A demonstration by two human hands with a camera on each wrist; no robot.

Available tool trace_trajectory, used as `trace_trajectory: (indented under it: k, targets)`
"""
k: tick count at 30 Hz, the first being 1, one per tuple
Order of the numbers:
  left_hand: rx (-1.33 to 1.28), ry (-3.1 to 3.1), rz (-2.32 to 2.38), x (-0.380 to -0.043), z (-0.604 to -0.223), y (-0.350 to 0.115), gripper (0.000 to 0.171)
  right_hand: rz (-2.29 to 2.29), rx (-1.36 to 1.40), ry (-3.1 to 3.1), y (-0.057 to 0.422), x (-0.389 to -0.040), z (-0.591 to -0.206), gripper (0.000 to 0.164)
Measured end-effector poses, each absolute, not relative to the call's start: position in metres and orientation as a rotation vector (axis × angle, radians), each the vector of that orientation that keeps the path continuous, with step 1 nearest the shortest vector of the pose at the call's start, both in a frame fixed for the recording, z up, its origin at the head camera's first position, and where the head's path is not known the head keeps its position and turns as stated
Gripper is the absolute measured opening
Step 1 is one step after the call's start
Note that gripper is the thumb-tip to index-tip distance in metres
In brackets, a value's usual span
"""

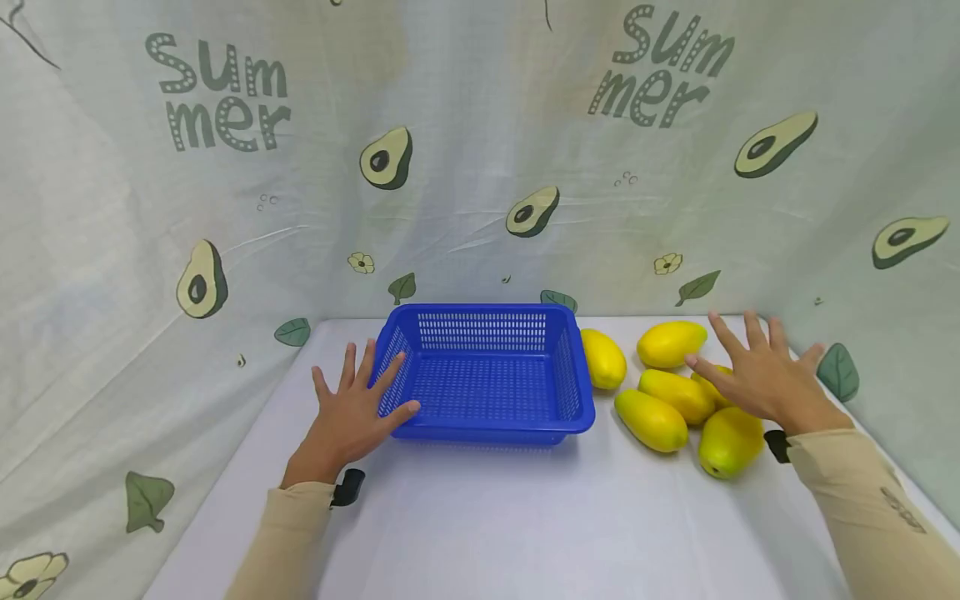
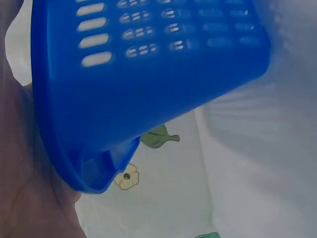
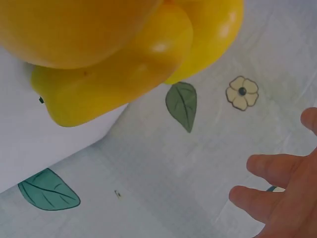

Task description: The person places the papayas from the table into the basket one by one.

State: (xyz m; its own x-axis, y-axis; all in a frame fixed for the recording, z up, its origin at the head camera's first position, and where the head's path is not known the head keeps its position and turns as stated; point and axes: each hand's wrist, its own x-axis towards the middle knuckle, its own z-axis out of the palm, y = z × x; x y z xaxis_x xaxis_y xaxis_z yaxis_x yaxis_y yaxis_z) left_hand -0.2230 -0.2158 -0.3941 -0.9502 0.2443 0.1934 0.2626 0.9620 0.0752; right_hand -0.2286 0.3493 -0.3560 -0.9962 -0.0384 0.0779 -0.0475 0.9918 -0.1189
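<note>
A blue perforated plastic basket (image 1: 480, 435) stands on the white table. My left hand (image 1: 352, 417), fingers spread, overlaps the basket's left rim in the head view. In the left wrist view the basket's side wall (image 2: 124, 94) fills much of the picture, with the hand along the left edge. My right hand (image 1: 772, 379) is spread out over the far right of several yellow mangoes (image 1: 651, 421), holding nothing. One mango (image 1: 602, 360) lies right by the basket's right side. The right wrist view has mangoes (image 3: 109, 89) close up and spread fingers (image 3: 272, 168) apart from them.
Behind and beside the white table (image 1: 480, 525) hangs a pale cloth (image 1: 465, 108) printed with avocados, leaves and lettering. The mangoes lie grouped on the table's right side, one of them (image 1: 672, 344) near the back edge.
</note>
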Motion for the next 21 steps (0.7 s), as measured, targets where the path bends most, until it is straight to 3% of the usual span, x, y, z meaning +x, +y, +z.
trace_trajectory:
  k: [21]
  targets:
    - [-0.495, -2.733, -0.115, -0.208, -0.409, -0.197, 0.085, 0.213, 0.056, -3.066, 0.348, -0.221, -0.376, 0.093]
